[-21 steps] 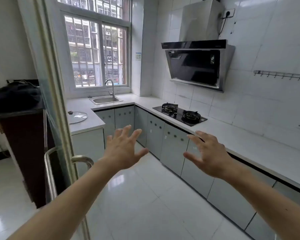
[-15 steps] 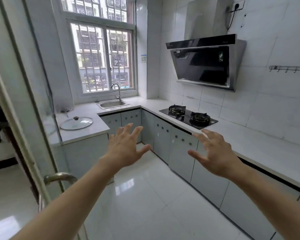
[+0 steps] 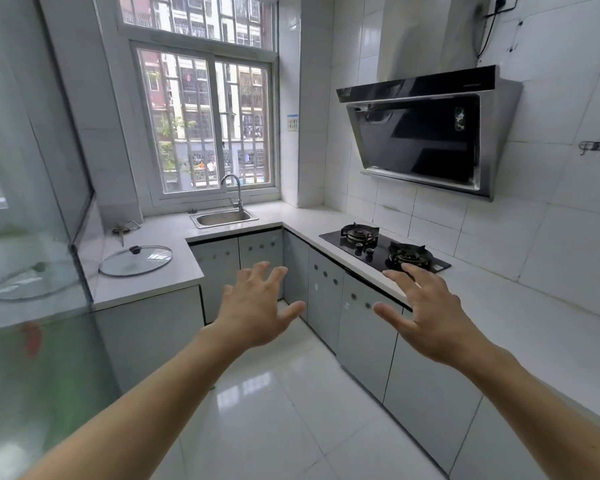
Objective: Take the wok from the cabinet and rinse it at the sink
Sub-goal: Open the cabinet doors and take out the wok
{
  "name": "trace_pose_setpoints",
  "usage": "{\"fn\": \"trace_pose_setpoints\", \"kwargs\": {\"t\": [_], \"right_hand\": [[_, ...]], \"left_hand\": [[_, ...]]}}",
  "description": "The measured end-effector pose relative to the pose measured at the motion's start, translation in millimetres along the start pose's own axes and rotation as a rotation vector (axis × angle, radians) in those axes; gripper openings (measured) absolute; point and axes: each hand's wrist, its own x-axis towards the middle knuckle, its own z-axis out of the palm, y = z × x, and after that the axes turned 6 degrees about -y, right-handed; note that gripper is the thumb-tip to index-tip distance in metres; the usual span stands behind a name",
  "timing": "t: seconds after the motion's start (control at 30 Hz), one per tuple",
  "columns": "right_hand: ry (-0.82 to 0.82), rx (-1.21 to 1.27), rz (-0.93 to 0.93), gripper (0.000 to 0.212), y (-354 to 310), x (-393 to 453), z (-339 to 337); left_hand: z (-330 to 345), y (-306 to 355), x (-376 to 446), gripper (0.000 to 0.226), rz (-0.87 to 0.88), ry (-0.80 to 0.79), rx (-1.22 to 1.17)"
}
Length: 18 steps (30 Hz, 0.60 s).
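No wok is in view. Grey cabinet doors (image 3: 364, 327) run shut under an L-shaped white counter. A steel sink (image 3: 223, 218) with a curved tap (image 3: 234, 188) sits under the window at the far end. My left hand (image 3: 255, 308) and my right hand (image 3: 430, 313) are both stretched out in front of me over the floor, fingers spread, holding nothing. My right hand is in front of the cabinets below the stove.
A glass lid (image 3: 136, 260) lies on the left counter. A black two-burner gas stove (image 3: 385, 249) sits on the right counter under a range hood (image 3: 426, 133). A glass door panel (image 3: 25, 220) stands close on my left. White tiled floor (image 3: 284, 410) lies ahead.
I have stepped through the doorway into the kitchen; the door handle has left the view and the counters, sink and stove are closer. Both hands stay spread and empty.
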Motion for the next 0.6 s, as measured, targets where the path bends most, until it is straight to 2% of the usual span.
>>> {"fn": "trace_pose_setpoints", "kwargs": {"t": [0.17, 0.3, 0.5, 0.6], "right_hand": [[-0.015, -0.012, 0.011, 0.069, 18, 64, 23], [-0.016, -0.046, 0.018, 0.084, 20, 128, 32], [-0.017, -0.042, -0.046, 0.067, 5, 230, 46], [-0.015, -0.003, -0.084, 0.064, -5, 273, 59]], "left_hand": [[27, -11, 69, 0.078, 0.011, -0.004, -0.006], [40, -26, 135, 0.076, 0.021, 0.0, -0.03], [44, -65, 224, 0.074, 0.022, 0.078, -0.078], [52, -91, 253, 0.077, -0.019, 0.055, -0.089]]}}
